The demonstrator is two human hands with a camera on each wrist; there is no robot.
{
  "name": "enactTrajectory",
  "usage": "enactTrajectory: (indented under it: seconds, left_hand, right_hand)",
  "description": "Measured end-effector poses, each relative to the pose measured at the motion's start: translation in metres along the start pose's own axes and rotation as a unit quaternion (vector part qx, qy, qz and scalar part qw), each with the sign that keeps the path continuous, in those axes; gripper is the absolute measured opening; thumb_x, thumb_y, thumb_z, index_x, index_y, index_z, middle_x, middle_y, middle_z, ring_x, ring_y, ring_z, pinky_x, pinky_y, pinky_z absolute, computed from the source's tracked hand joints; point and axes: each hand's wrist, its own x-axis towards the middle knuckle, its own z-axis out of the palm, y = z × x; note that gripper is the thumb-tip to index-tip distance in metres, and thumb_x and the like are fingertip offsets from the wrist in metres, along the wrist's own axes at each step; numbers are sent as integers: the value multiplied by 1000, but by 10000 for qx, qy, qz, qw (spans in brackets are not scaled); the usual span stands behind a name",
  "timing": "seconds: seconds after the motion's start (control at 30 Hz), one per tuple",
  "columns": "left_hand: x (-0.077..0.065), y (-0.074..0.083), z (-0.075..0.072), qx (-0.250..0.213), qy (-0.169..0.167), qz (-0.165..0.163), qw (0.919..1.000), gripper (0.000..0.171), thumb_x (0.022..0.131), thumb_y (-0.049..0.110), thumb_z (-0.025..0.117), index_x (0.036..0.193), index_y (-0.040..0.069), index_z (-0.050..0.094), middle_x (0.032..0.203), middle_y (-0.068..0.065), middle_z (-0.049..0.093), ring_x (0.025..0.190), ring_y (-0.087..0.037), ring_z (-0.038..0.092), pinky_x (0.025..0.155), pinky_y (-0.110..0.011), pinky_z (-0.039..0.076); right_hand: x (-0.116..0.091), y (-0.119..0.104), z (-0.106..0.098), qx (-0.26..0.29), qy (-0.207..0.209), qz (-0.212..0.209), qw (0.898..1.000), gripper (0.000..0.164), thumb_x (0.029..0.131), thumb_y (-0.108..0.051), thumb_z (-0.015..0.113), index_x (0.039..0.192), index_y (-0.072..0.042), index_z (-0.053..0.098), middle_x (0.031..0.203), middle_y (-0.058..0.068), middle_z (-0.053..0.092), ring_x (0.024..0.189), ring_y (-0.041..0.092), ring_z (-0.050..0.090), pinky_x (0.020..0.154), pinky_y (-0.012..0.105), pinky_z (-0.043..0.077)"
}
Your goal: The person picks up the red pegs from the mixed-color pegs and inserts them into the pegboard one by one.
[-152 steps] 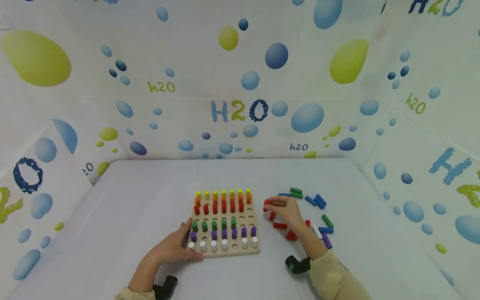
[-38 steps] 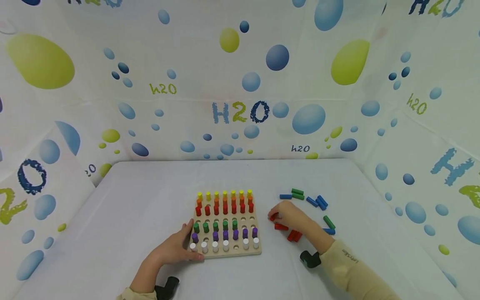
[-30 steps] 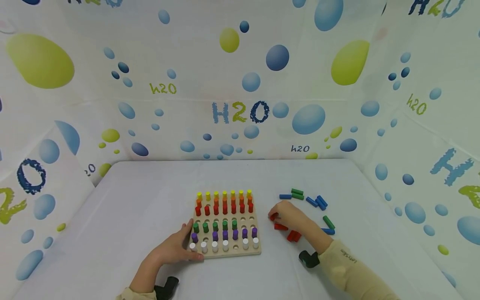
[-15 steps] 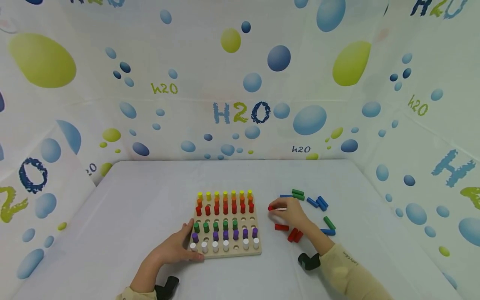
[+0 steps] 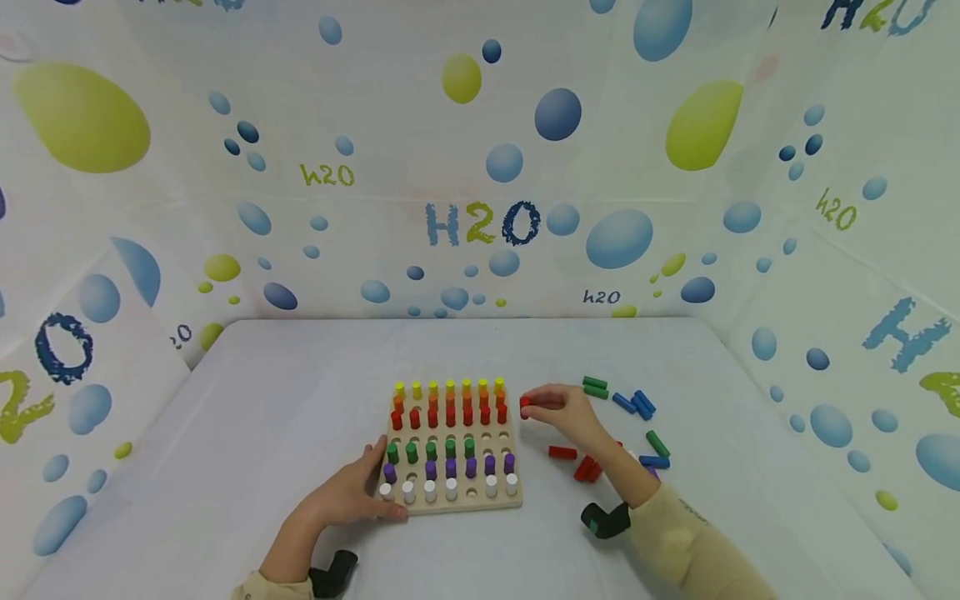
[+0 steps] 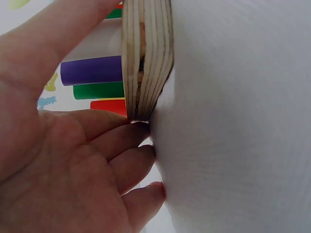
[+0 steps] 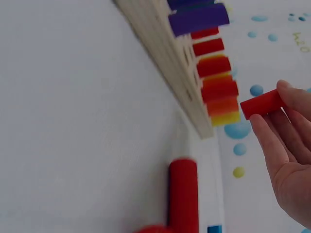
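Note:
A wooden pegboard carries rows of yellow, orange, red, green, purple and white pegs, with some holes bare. At its front left corner my left hand holds it, thumb along the front edge and fingers at the left side. In the left wrist view the fingertips meet the board's layered edge. My right hand pinches a red peg between thumb and fingers, just right of the board's far right part. The right wrist view shows this red peg clear of the table, one end sticking out.
Right of the board lie several loose red pegs, partly under the right forearm. Beyond them are blue pegs and green pegs, and a white and a purple one half hidden by the arm. A patterned sheet hangs behind the table.
A red peg earlier in my right hand now stands at the right end of the red row. The hand has picked up another red peg and moved it left towards the board. Left hand unchanged.

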Motion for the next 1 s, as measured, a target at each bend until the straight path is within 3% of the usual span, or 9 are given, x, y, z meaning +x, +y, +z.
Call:
enactTrajectory:
  seconds: [0.33,0.6,1.0]
  left_hand:
    - [2,-3,1,33,0,39,10000,117,61,41,83,145,-2,14,143,-35,12,130,-50,16,99,-63,20]
    - [1,-3,0,-1,-19,50,10000,117,61,41,83,144,-2,13,143,-35,12,130,-50,15,99,-63,19]
    - [1,-3,-1,32,-75,104,9999,115,63,42,81,144,-2,13,142,-36,12,129,-51,16,98,-64,20]
  right_hand:
    - [5,-26,33,228,-382,-468,9979,32,81,-16,70,106,4,64,103,17,66,90,18,65,81,29,51]
    - [-3,-61,62,353,-846,-702,9933,27,83,-4,66,105,11,62,103,25,64,89,22,65,77,29,52]
    - [21,-46,111,474,-1046,-941,9889,24,82,-12,69,101,1,67,97,13,68,86,16,66,73,27,53]
